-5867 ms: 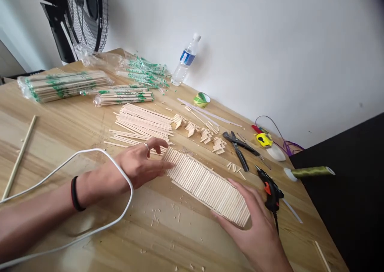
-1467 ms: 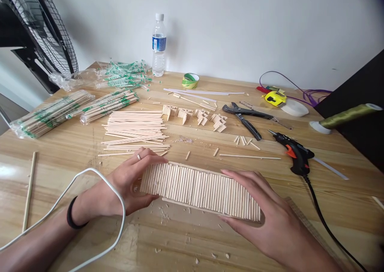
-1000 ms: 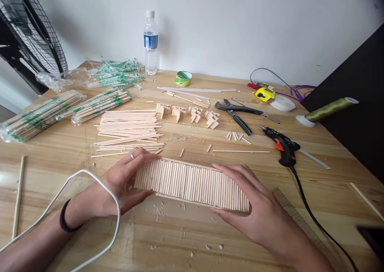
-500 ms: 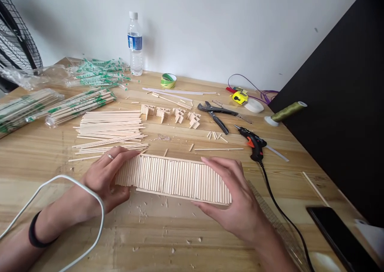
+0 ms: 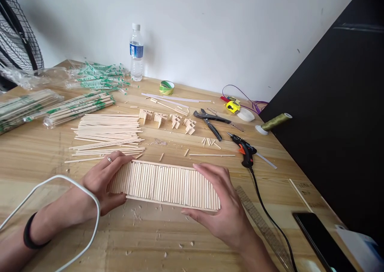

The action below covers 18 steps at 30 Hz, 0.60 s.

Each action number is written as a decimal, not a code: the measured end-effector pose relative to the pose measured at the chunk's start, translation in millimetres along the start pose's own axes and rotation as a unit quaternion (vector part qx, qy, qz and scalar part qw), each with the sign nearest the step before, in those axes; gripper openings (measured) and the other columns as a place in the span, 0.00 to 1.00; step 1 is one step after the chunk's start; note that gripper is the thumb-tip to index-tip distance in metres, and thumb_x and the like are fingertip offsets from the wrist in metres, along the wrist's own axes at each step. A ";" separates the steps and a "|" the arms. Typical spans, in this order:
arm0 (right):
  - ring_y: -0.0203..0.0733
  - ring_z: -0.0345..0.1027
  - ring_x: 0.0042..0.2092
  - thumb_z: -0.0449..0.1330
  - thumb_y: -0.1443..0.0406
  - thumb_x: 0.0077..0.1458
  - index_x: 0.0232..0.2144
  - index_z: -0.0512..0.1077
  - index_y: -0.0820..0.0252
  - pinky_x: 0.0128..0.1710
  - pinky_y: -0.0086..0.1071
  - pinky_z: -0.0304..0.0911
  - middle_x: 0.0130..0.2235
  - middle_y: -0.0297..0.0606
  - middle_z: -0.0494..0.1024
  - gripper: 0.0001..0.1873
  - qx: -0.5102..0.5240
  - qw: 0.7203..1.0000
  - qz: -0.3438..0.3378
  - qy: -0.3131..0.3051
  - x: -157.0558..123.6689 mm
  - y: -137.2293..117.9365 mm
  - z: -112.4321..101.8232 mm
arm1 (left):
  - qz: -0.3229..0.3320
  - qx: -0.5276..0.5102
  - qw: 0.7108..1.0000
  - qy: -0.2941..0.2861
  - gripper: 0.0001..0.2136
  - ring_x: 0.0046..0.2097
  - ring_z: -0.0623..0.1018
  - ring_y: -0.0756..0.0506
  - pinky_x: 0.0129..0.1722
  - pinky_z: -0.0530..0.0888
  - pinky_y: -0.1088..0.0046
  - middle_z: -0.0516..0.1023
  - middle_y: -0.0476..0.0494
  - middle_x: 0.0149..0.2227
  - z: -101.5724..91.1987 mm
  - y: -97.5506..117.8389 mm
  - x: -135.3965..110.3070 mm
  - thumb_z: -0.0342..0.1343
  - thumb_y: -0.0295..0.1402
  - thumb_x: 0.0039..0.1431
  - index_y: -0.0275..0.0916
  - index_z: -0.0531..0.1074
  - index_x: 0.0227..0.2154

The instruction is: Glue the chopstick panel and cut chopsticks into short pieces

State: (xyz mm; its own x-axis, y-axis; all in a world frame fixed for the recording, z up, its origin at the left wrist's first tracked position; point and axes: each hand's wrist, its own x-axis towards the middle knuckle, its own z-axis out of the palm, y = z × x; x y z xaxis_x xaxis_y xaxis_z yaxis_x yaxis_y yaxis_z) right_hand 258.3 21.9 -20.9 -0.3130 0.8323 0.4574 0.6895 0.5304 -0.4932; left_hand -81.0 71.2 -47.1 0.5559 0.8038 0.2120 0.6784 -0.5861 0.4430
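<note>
Between my two hands is a long panel of short wooden sticks (image 5: 171, 185), set side by side, with a thin stick running along its upper and lower edges. My left hand (image 5: 103, 180), with a ring on one finger, grips the panel's left end. Around the right end are the thumb and fingers of my right hand (image 5: 217, 200). The panel's face is turned up toward me, and it tilts slightly down to the right. Just beyond it lies a pile of long wooden sticks (image 5: 109, 126). Several small stepped stick pieces (image 5: 160, 119) stand in a row behind.
A glue gun (image 5: 246, 148), cutting pliers (image 5: 211, 122) and a tape measure (image 5: 232, 107) lie to the right. Nearer are a clear ruler (image 5: 261, 226) and a phone (image 5: 322, 240). A white cable (image 5: 97, 216) loops over my left forearm. A water bottle (image 5: 136, 58) stands by the wall.
The view has shifted a little, so most things appear slightly lower and farther left. Both hands keep their hold on the stick panel.
</note>
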 end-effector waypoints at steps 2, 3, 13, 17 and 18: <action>0.54 0.65 0.59 0.69 0.50 0.57 0.68 0.59 0.50 0.59 0.47 0.67 0.58 0.46 0.68 0.42 0.007 1.000 0.010 -0.002 -0.4 0.8 -1.3 | 0.009 0.017 1.000 0.008 0.33 0.62 0.72 0.36 0.59 0.75 0.60 0.67 0.37 0.60 2.1 -1.6 -1.1 0.56 0.34 0.61 0.43 0.52 0.67; 0.54 0.65 0.59 0.69 0.49 0.56 0.68 0.59 0.50 0.59 0.47 0.67 0.59 0.46 0.68 0.43 0.012 1.000 0.016 -0.002 -0.7 1.2 -2.0 | 0.010 0.026 1.000 0.010 0.32 0.63 0.71 0.35 0.60 0.75 0.59 0.67 0.36 0.61 3.1 -2.2 -1.6 0.55 0.34 0.61 0.43 0.52 0.67; 0.47 0.67 0.54 0.59 0.62 0.67 0.60 0.69 0.51 0.57 0.44 0.66 0.54 0.43 0.70 0.21 0.093 0.984 0.121 0.091 -0.7 11.1 -3.0 | -0.023 0.034 0.999 -0.004 0.32 0.65 0.70 0.33 0.61 0.74 0.54 0.65 0.35 0.64 0.6 1.1 -4.8 0.55 0.32 0.63 0.43 0.50 0.68; 0.43 0.71 0.47 0.58 0.62 0.67 0.53 0.73 0.52 0.50 0.38 0.69 0.47 0.40 0.74 0.14 0.116 0.973 0.160 0.119 -0.1 16.3 -2.5 | -0.039 0.009 0.999 -0.004 0.30 0.61 0.73 0.33 0.57 0.77 0.53 0.68 0.37 0.61 -4.0 7.2 -2.0 0.54 0.31 0.63 0.44 0.53 0.66; 0.43 0.72 0.47 0.58 0.62 0.68 0.52 0.74 0.52 0.48 0.37 0.69 0.46 0.39 0.75 0.12 0.121 0.971 0.168 0.119 0.0 17.2 -2.4 | -0.041 0.001 0.999 0.002 0.30 0.60 0.74 0.33 0.56 0.78 0.53 0.68 0.37 0.60 -4.7 8.3 -1.4 0.54 0.32 0.62 0.45 0.54 0.66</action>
State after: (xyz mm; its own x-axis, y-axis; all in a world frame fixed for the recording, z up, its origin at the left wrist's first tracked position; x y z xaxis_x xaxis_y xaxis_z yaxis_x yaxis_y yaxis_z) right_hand 271.6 30.6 -27.6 0.0828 0.9196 0.3839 0.5447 0.2809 -0.7902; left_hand -78.4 65.7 -39.6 0.4964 0.8497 0.1774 0.7226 -0.5178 0.4580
